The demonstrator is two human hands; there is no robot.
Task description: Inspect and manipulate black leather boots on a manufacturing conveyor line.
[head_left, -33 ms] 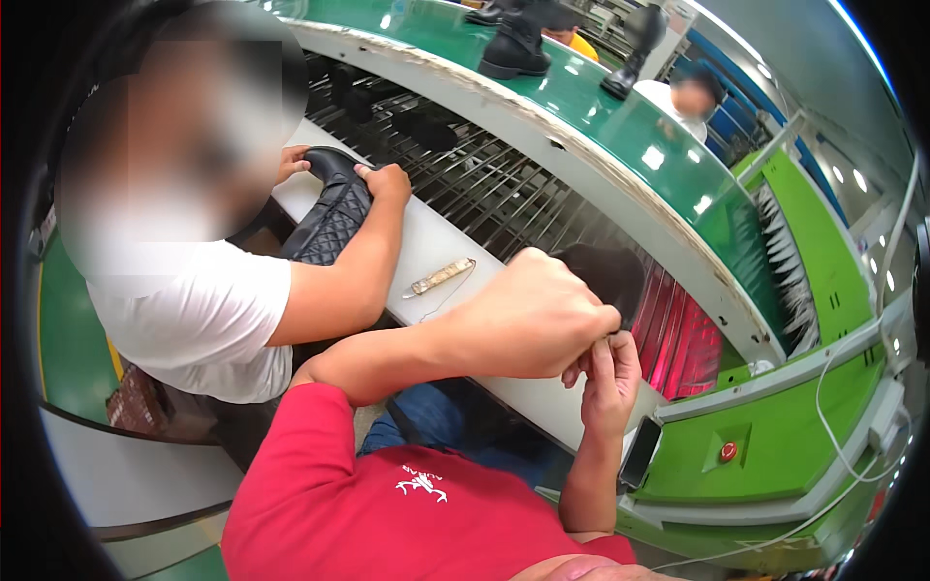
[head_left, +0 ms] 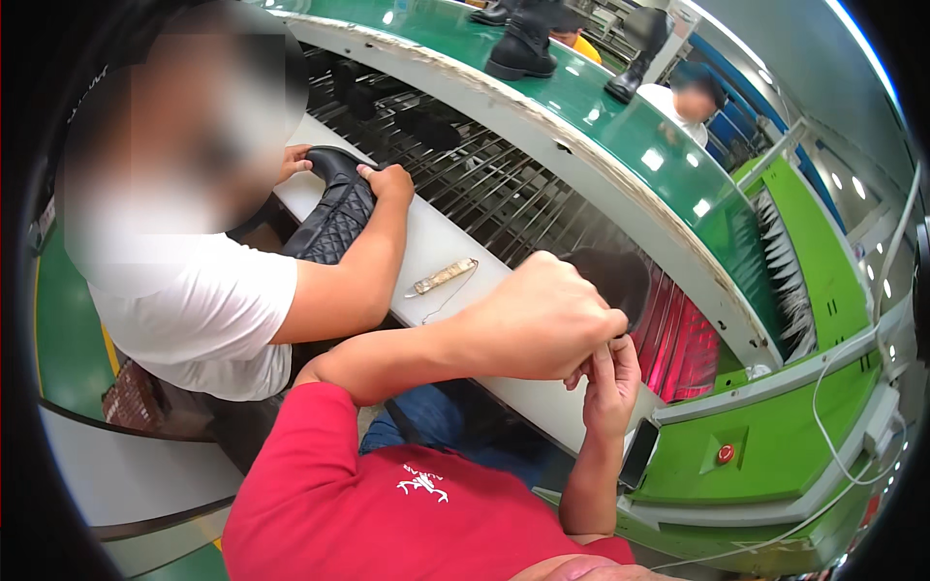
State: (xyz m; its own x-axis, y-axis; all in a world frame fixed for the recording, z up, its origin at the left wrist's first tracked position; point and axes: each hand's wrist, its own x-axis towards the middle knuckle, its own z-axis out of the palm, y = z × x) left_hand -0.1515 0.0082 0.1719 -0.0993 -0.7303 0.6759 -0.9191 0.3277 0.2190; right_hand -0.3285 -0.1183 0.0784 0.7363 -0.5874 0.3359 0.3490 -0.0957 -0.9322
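My left hand (head_left: 547,315) is closed, knuckles up, above the white ledge. Its fingertips meet those of my right hand (head_left: 608,380), which is closed in a pinch just to the right and below. A tiny dark bit (head_left: 620,336) shows between the fingers, too small and covered to name. Just beyond the hands sits a dark, blurred shape (head_left: 610,276) over the metal rods; I cannot tell what it is. Left of my left wrist, a small tool with a pale wrapped handle (head_left: 446,277) lies on the white ledge (head_left: 426,240) beside a thin cord.
At the left, a co-worker in a white shirt (head_left: 194,310) holds a black quilted boot (head_left: 334,215). Black boots (head_left: 521,48) stand on the green belt (head_left: 630,121) beyond the metal rollers (head_left: 494,184). A green machine (head_left: 756,436) with a red button and a phone (head_left: 637,453) are at the right.
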